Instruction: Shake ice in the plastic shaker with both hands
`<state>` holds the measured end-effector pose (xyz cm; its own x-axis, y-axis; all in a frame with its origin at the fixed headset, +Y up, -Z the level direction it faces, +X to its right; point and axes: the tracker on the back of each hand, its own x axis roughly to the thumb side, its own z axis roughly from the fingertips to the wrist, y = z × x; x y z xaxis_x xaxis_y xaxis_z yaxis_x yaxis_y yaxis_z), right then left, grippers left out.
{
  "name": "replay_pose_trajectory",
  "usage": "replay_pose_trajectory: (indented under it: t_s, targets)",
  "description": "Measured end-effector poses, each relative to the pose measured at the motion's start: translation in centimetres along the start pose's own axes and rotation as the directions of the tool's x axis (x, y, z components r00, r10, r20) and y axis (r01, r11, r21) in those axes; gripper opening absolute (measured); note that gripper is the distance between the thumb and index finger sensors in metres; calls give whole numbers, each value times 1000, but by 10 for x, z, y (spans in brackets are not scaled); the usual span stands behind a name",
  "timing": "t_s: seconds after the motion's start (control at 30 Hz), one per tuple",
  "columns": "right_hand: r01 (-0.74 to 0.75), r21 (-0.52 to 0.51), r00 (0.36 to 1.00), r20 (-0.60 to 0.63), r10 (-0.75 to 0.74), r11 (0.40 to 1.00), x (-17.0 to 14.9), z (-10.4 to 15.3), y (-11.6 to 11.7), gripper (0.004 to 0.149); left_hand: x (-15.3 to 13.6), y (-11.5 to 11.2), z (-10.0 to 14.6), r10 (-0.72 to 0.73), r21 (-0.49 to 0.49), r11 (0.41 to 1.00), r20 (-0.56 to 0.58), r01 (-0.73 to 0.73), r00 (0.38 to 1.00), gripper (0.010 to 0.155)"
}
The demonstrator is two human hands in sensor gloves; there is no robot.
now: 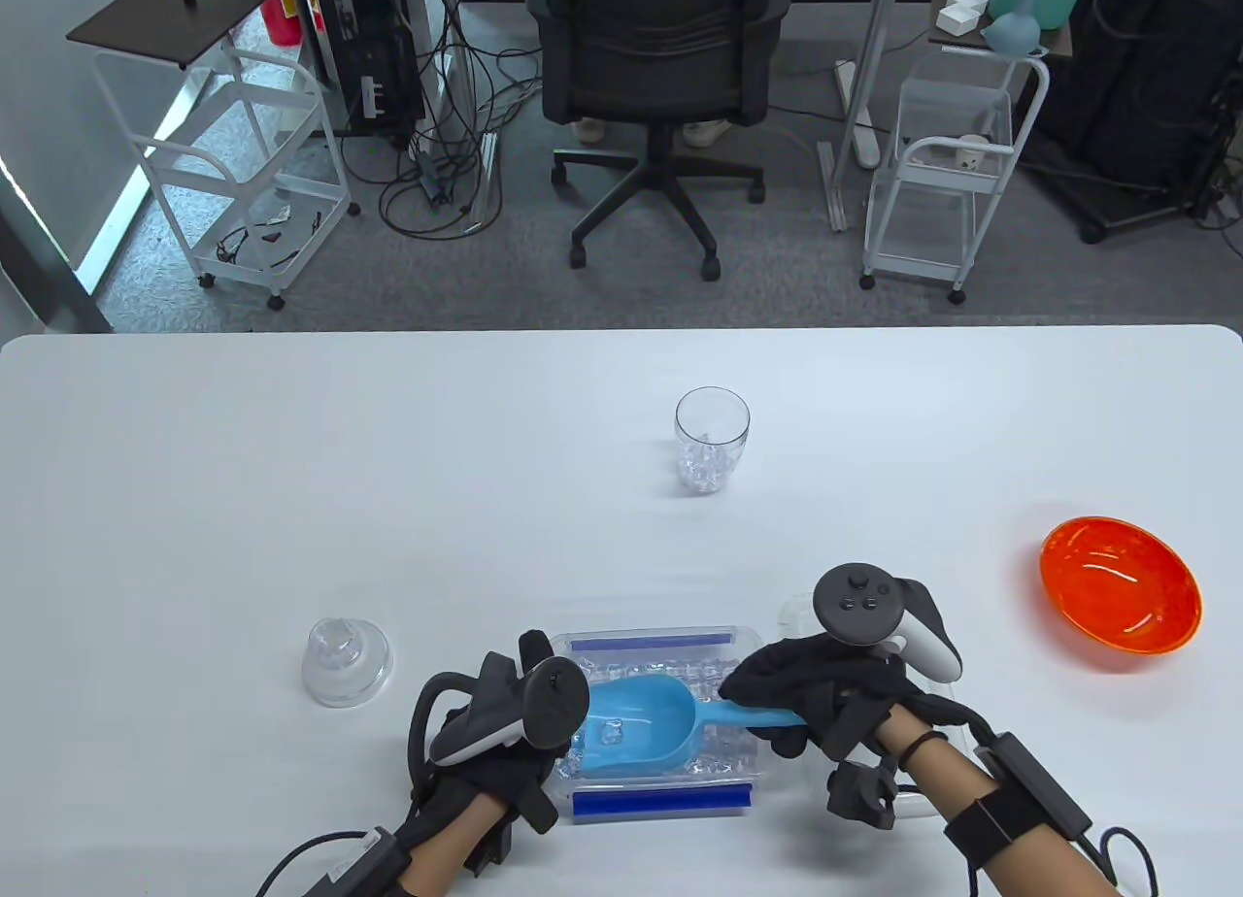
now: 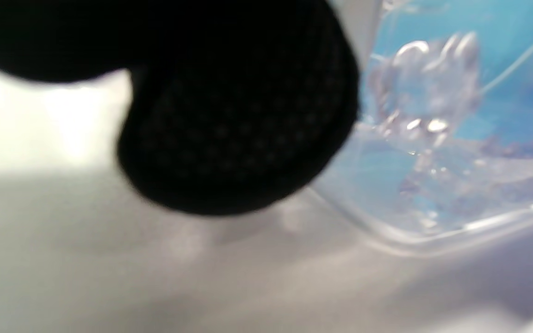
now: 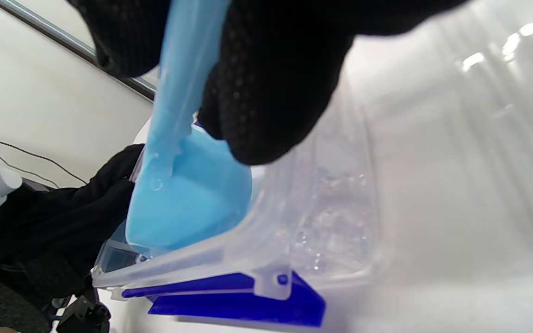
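The clear plastic shaker cup [image 1: 712,441] stands upright mid-table with ice in its bottom. Its clear domed lid [image 1: 347,659] lies apart at the near left. A clear ice container [image 1: 660,645] [image 3: 294,217] with blue clips [image 3: 238,300] sits at the near edge. My right hand [image 1: 777,708] pinches the handle of a light blue scoop [image 1: 641,727] [image 3: 188,203], whose bowl lies in the container with a little ice. My left hand [image 1: 529,742] [image 3: 63,222] grips the container's left end, and one fingertip [image 2: 238,138] shows by its corner [image 2: 433,222].
An orange bowl [image 1: 1120,586] sits at the right of the white table [image 1: 291,470]. Beyond the far edge stand an office chair [image 1: 655,52] and two white carts [image 1: 957,179].
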<state>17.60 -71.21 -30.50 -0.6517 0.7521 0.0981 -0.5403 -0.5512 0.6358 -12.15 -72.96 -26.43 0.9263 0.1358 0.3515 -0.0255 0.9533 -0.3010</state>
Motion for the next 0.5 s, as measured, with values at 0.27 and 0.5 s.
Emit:
replay_pose_trajectory:
  t_s: [0.27,0.5]
  targets:
    - [48,-46,999,-13,-49,998,-7,19,-19,48,-1,0,0,4,-2,1000,1,-4,1000,68]
    - [79,-75,997,-5,-79,994,-4,32,-38,48,-1,0,0,3,-1,1000,1,-3,1000,68]
